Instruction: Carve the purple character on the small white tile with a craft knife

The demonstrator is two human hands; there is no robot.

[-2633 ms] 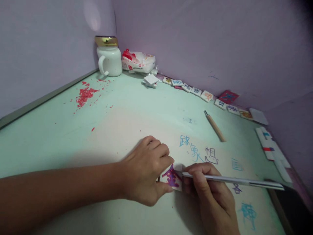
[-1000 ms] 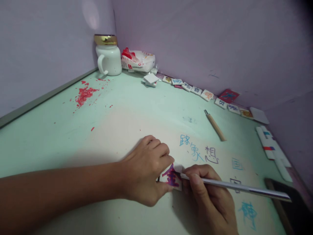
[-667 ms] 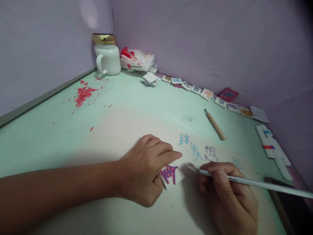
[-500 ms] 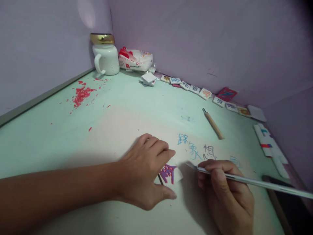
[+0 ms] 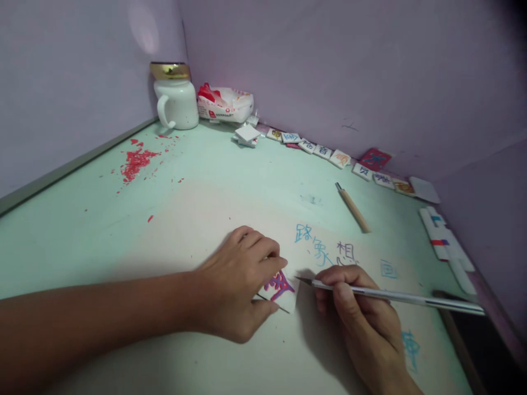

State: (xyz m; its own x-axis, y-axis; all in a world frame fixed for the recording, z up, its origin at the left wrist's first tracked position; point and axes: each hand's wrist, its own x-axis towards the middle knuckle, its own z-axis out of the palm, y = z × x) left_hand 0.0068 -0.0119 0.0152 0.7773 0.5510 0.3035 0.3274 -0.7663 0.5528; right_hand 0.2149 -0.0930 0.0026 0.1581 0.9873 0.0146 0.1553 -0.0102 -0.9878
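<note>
The pale green surface (image 5: 230,170) sat in a corner of light purple walls (image 5: 280,60), with a white mug (image 5: 181,107) and red crumbs (image 5: 138,163) at the back left and a row of little tiles (image 5: 323,151) along the back. The left hand (image 5: 241,291) was pinching a small white tile (image 5: 286,301) with a purple sign, toward the front, between its thumb and a finger. The right hand (image 5: 364,315) was holding a thin silver knife (image 5: 399,296), and its pointy tip was just beside the tile
</note>
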